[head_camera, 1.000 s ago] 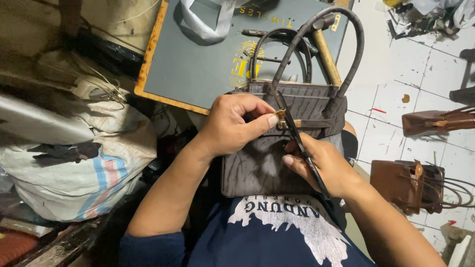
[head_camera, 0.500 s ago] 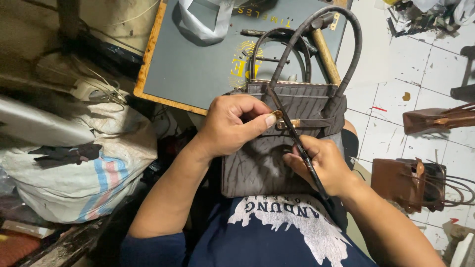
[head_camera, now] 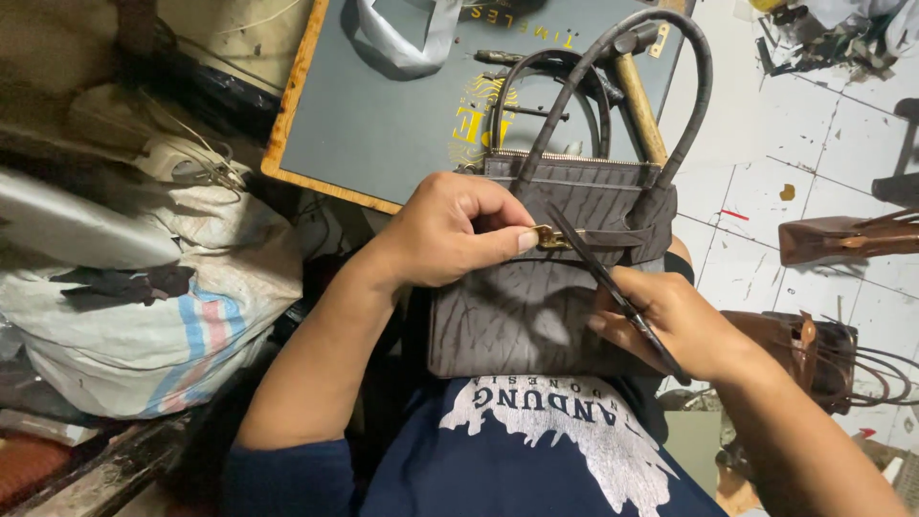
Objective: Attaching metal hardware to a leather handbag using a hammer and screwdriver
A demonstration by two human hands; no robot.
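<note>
Under left hand [head_camera: 450, 235], half-hidden gold clasp [head_camera: 553, 237]

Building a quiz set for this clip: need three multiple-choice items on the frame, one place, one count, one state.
1. Where does the grey textured handbag lie?
A. On the person's lap
B. On the white tiled floor
C. On the striped sack

2. How many brown bags are on the floor at right?
A. None
B. Two
C. Four

3. What does the left hand do?
A. Hangs free
B. Pinches the small brass clasp on the bag's front
C. Grips the wooden-handled hammer

Answers: 1 A, the bag rests against the navy shirt, above the thighs. 2 B, one flat brown bag and one brown handled bag show. 3 B, thumb and finger close on the clasp while the right hand holds a thin dark tool to it.
</note>
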